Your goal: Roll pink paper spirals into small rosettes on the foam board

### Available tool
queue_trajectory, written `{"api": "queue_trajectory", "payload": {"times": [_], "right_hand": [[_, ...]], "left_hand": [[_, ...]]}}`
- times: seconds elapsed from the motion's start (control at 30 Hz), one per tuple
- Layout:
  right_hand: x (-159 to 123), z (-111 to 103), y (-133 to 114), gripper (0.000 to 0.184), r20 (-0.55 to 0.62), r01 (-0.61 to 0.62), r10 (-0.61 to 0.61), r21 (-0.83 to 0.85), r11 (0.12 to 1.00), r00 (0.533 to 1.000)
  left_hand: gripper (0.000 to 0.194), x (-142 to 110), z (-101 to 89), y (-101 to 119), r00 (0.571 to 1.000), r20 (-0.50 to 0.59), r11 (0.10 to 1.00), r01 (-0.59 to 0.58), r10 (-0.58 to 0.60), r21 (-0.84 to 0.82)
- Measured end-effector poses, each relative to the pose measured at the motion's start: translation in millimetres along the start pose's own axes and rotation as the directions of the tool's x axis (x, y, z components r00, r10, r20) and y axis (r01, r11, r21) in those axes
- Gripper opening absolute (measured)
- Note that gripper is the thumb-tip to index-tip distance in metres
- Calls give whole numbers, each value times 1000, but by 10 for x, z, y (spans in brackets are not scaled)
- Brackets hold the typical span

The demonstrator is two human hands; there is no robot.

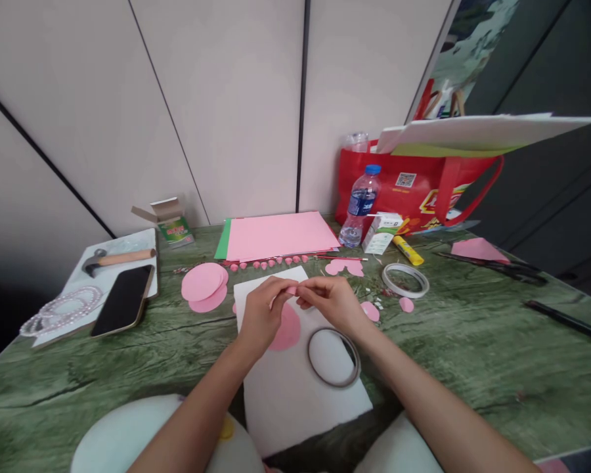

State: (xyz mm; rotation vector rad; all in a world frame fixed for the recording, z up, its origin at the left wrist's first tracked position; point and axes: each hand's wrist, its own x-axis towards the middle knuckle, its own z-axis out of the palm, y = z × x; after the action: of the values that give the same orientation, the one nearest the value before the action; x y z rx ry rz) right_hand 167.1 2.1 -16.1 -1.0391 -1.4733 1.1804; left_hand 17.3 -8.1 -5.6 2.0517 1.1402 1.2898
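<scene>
Both hands meet over a white sheet point(285, 407). My left hand point(266, 305) pinches a small piece of pink paper point(291, 290) between thumb and fingers. At the other side of that piece, my right hand point(332, 299) has its fingertips closed on it too. Below my left hand lies a pink paper circle point(286, 328), partly covered by the fingers. A thin roll of tape point(333, 385) rests on the sheet under my right wrist. Behind the hands runs a row of several small rolled pink paper pieces point(270, 263).
Pink circles point(204, 282), a phone point(124, 299), a hammer point(123, 257) and beads point(71, 305) lie left. Pink sheets point(280, 235) are at the back. On the right are a bottle point(359, 207), red bag point(423, 184), glue stick point(408, 250), white tape point(405, 280) and scissors point(507, 268).
</scene>
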Motion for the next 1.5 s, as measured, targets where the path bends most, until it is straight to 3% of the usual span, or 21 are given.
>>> {"api": "queue_trajectory", "payload": {"times": [0.57,1.03,1.2,1.3,1.4,1.43,1.5], "right_hand": [[-11,-63,-36,27,73,-32,30,27,999,997],[-12,-79,-58,27,90,-94,78,182,979,993],[16,-84,-8,29,23,-118,115,163,980,993],[68,-182,58,24,-188,-4,20,86,996,982],[106,-300,91,16,-403,180,-214,-122,976,890],[106,-319,85,13,-399,199,-260,-187,962,879],[85,-306,50,15,-297,208,-296,-295,933,908]], "left_hand": [[24,11,-15,6,996,78,999,-32,32,-6],[22,20,-38,27,998,59,999,13,-11,-32],[20,14,-42,45,990,21,981,144,-142,-130],[17,28,-55,23,953,22,911,295,-302,-289],[19,43,-59,-27,921,50,817,367,-387,-444],[21,44,-58,-43,915,62,786,375,-398,-491],[24,42,-56,-65,904,94,726,393,-417,-564]]}}
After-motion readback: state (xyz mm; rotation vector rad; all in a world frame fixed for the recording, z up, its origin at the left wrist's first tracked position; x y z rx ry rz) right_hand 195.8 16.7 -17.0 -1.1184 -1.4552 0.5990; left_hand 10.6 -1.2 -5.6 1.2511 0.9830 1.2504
